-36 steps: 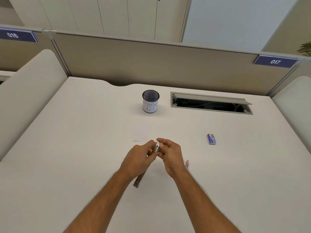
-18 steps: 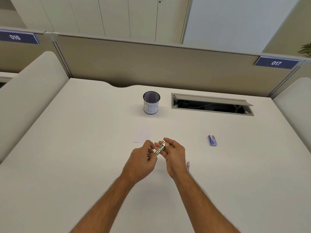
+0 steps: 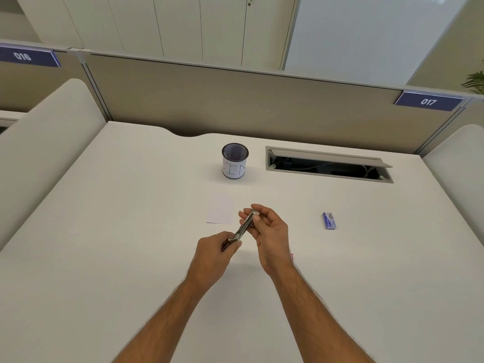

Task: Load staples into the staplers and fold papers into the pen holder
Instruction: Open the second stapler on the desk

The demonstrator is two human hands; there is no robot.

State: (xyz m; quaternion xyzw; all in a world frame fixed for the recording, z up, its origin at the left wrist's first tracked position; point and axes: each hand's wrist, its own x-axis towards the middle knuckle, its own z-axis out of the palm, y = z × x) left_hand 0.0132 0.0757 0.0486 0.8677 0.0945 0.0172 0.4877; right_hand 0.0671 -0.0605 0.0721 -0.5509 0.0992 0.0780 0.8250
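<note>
Holding one metal stapler (image 3: 245,227) above the table (image 3: 110,231): left hand (image 3: 213,254) grips its near end, fingers curled round it; right hand (image 3: 269,233) pinches the far end between thumb and fingers. One small sheet of paper (image 3: 220,213) lies flat just left of the hands. One blue staple box (image 3: 329,220) lies well apart to the right. One mesh pen holder (image 3: 235,161) stands upright farther back; contents cannot be told. One open cable tray (image 3: 327,165) is beside it, cables inside.
</note>
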